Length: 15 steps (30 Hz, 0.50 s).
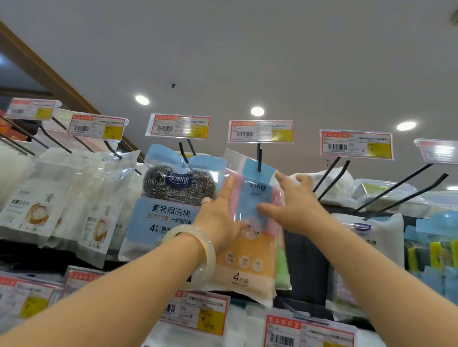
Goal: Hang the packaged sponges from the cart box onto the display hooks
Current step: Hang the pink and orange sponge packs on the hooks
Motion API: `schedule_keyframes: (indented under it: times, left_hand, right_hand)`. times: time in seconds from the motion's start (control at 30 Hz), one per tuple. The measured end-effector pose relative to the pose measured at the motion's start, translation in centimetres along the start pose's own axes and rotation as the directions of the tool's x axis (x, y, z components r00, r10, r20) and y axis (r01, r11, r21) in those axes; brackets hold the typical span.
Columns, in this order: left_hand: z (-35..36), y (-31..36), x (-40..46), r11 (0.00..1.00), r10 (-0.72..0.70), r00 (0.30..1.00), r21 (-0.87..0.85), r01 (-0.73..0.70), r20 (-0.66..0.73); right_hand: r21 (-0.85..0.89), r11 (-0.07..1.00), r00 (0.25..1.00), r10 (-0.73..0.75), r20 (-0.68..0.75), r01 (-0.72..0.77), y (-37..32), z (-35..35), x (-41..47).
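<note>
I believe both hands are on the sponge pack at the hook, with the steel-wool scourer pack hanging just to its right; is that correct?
Not quite: the head view shows the steel-wool scourer pack hanging just to the left of the sponge pack, not its right. The rest holds: the left hand and right hand are both on the sponge pack at the hook.

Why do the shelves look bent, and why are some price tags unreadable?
Head view: the wide-angle lens bows the shelf rows outward. Ceiling spotlights throw glare on the price tags, washing out their print. The sponge pack between both hands looks slightly soft.
</note>
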<state>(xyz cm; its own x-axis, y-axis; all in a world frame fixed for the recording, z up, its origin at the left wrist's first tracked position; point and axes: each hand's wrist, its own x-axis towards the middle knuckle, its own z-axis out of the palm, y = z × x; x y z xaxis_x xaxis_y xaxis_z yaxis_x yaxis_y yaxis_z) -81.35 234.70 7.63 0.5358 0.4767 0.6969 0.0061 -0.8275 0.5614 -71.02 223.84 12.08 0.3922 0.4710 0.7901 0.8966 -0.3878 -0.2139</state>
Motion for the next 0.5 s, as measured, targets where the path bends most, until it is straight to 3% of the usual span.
schedule_keyframes:
  times: [0.1, 0.17, 0.23, 0.37, 0.43, 0.5]
  left_hand:
    - [0.6, -0.8, -0.1, 0.971, -0.028, 0.999, 0.24, 0.021, 0.027]
    - [1.4, -1.1, -0.5, 0.878, 0.044, 0.999, 0.476, -0.043, 0.01]
    - [2.2, -1.2, -0.5, 0.787, 0.087, 0.993, 0.606, -0.115, 0.076]
    - [2.8, -0.6, -0.5, 0.783, -0.084, 0.97, 0.618, -0.076, 0.226]
    - [2.6, -0.2, -0.8, 0.807, -0.04, 0.975, 0.582, -0.098, 0.22]
    - [1.7, 0.2, -1.7, 0.846, 0.06, 0.985, 0.516, -0.136, 0.162]
  right_hand:
    - [-0.334, 0.925, 0.98, -0.197, -0.019, 0.18, 0.3, 2.0, -0.9]
    - [-0.415, 0.865, 0.959, -0.261, 0.111, 0.283, 0.6, 3.2, -1.0]
    - [-0.431, 0.852, 0.953, -0.235, 0.191, 0.297, 1.1, 4.0, -0.9]
    - [-0.461, 0.828, 0.925, -0.165, 0.343, 0.319, 1.6, 4.7, -1.5]
    - [-0.443, 0.842, 0.922, -0.146, 0.359, 0.306, 1.2, 4.3, -2.2]
    - [-0.382, 0.874, 0.939, -0.201, 0.278, 0.3, -0.1, 3.1, -2.8]
